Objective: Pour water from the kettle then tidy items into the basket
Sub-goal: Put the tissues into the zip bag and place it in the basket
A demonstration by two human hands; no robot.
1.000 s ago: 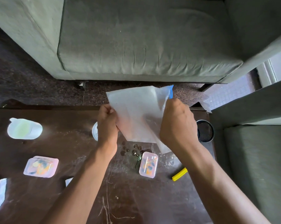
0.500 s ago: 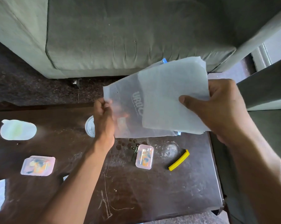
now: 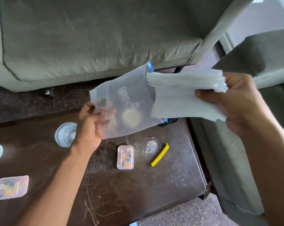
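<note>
Left hand (image 3: 89, 126): fingers pinch the frosted blue-zip plastic pouch (image 3: 123, 103) corner, steadying its mouth.
Right hand (image 3: 232, 101): fingers clamp the white folded tissue stack (image 3: 183, 95), half outside the pouch.

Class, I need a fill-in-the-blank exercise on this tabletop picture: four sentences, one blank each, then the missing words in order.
1. The left hand holds a translucent ____ printed with letters.
2. The right hand grips a stack of white ____.
3. The curved strip lying on the table is coloured ____.
4. The small plastic box lies to the ____ of that strip.

Missing words: bag; sheets; yellow; left
</note>
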